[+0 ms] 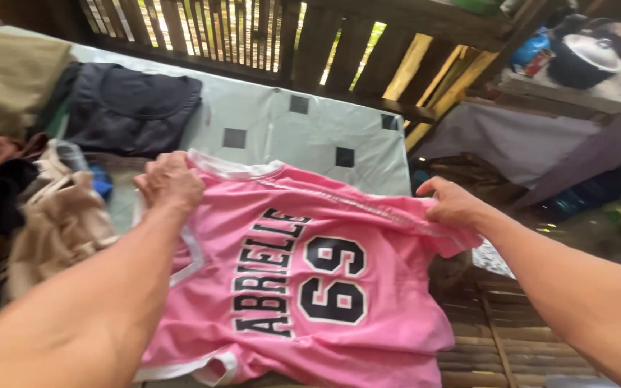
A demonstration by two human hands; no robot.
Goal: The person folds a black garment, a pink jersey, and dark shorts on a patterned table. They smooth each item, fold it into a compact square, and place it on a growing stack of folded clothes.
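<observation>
A pink sleeveless jersey (pixel 368 287) with white trim and black lettering lies spread over the table's right corner, its back facing up. My left hand (pixel 169 181) grips its upper left edge near the white collar. My right hand (pixel 453 203) pinches the fabric at the upper right edge, which hangs past the table. Both arms reach in from the bottom of the head view.
The table (pixel 303 126) has a pale green cover with dark squares. A dark folded garment (pixel 131 108), an olive one (pixel 8 79) and a beige heap (pixel 59 223) lie at the left. A slatted wooden wall (pixel 267 36) stands behind. A black pot (pixel 583 61) sits on a counter at right.
</observation>
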